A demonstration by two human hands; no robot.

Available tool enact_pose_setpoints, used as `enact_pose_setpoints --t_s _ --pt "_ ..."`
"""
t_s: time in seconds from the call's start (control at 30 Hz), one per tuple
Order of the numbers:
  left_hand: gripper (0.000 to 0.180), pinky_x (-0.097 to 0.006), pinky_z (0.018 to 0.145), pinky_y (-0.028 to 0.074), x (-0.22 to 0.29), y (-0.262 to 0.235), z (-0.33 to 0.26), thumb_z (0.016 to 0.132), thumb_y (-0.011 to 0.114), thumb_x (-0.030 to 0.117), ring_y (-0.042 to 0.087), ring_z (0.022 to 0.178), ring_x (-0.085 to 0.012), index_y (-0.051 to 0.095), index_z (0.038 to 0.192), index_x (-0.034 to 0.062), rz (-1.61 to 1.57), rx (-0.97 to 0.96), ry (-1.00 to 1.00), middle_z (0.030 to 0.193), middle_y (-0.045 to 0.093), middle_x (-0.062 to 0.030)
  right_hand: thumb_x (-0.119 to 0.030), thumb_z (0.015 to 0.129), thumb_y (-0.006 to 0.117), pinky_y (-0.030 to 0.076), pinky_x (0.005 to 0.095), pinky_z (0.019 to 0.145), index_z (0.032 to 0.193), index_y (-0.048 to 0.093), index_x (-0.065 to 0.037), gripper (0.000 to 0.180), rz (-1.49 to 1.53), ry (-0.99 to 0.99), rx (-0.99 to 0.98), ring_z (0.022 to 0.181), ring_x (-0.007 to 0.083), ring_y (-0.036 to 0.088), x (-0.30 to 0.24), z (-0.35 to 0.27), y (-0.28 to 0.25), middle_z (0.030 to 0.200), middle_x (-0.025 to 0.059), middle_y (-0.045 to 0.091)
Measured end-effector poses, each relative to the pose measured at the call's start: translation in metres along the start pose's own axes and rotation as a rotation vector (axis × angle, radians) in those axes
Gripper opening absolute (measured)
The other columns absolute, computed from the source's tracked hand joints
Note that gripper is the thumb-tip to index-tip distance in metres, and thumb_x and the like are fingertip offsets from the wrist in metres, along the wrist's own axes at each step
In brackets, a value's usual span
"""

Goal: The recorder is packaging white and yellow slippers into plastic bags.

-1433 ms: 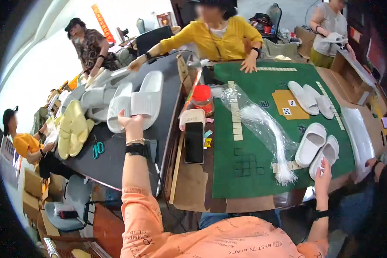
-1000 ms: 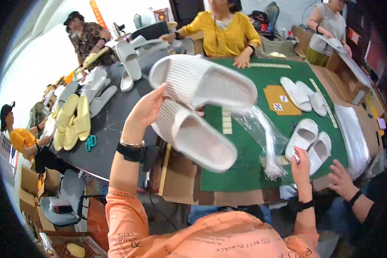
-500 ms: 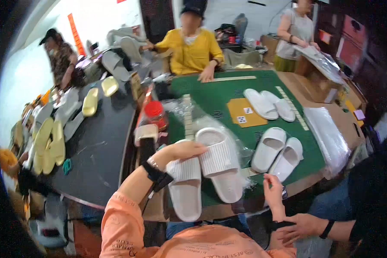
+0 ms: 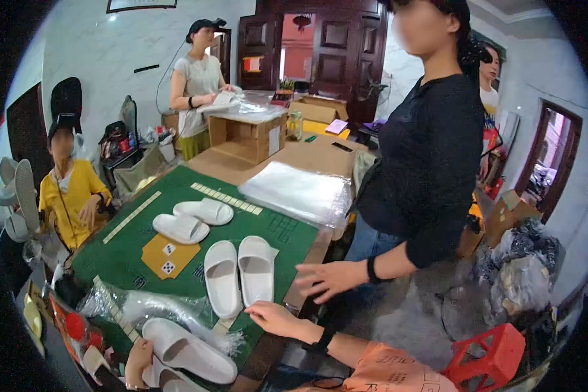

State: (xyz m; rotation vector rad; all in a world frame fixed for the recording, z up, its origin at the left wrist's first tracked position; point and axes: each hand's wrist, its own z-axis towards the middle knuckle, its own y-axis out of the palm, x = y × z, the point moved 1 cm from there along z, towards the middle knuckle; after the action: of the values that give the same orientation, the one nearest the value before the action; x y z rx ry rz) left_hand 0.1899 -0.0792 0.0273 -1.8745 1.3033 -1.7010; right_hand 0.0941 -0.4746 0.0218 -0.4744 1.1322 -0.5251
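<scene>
My left hand (image 4: 139, 363) is closed on the side of a white slipper (image 4: 188, 349) with a ribbed strap, at the table's near edge. Partly cut off below it is the other slipper (image 4: 170, 379) of that pair. My right hand (image 4: 277, 320) has its fingers drawn together beside the heels of a second white pair, a left slipper (image 4: 223, 287) and a right slipper (image 4: 257, 277). Whether it touches them or pinches something small, I cannot make out. A clear plastic bag (image 4: 166, 307) lies behind the slippers by my left hand.
Another white slipper pair (image 4: 181, 228) lies farther back on the green mat (image 4: 121, 251), by an orange patch (image 4: 164, 257). Clear bags (image 4: 300, 189) are stacked at the right edge. A co-worker's hand (image 4: 330, 277) hangs close to my right forearm. A red stool (image 4: 490, 356) stands right.
My view has swung right, so the table sits farther left. The co-worker's hand has come off my right forearm. My left hand stays with the near slippers.
</scene>
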Motion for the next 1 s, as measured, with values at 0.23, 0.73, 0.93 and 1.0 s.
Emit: enact_pose_setpoints --t_s 0.23,0.73,0.93,1.0 --pt "0.037 -0.036 0.082 0.038 0.072 0.013 -0.074 0.074 0.053 0.004 0.047 0.092 -0.0295 0.046 0.110 -0.0024 0.047 0.457 0.142 0.103 0.048 -0.0191 -0.009 0.081 0.052 0.045 0.0339 0.068 0.094 0.057 -0.001 0.016 -0.053 0.015 0.079 0.079 0.0296 0.057 0.011 -0.002 -0.002 0.088 0.0146 0.058" --pt "0.028 -0.046 0.081 0.035 0.055 0.110 -0.121 0.079 0.053 0.010 0.043 0.096 -0.0380 0.051 0.103 -0.0031 0.276 0.589 0.105 0.102 0.048 -0.0230 -0.017 0.081 0.054 0.041 0.0360 0.051 0.074 0.057 -0.004 0.015 0.004 0.069 0.367 0.059 0.0294 0.055 0.017 -0.003 0.034 0.063 0.0133 0.055" --pt "0.025 -0.047 0.079 0.038 0.082 0.116 -0.119 0.085 0.049 0.015 0.045 0.097 -0.0385 0.052 0.101 -0.0042 0.330 0.679 0.099 0.102 0.049 -0.0248 -0.015 0.079 0.057 0.042 0.0332 0.049 0.075 0.059 -0.003 0.013 -0.029 0.068 0.374 0.054 0.0265 0.055 0.027 -0.007 0.034 0.062 0.0128 0.056" --pt "0.022 -0.046 0.076 0.040 0.074 0.121 -0.116 0.087 0.046 0.014 0.049 0.090 -0.0367 0.053 0.098 -0.0035 0.450 0.718 0.119 0.099 0.051 -0.0236 -0.017 0.080 0.056 0.041 0.0335 0.048 0.075 0.059 -0.003 0.015 -0.025 0.100 0.320 0.055 0.0284 0.055 0.028 -0.006 0.033 0.061 0.0152 0.054"
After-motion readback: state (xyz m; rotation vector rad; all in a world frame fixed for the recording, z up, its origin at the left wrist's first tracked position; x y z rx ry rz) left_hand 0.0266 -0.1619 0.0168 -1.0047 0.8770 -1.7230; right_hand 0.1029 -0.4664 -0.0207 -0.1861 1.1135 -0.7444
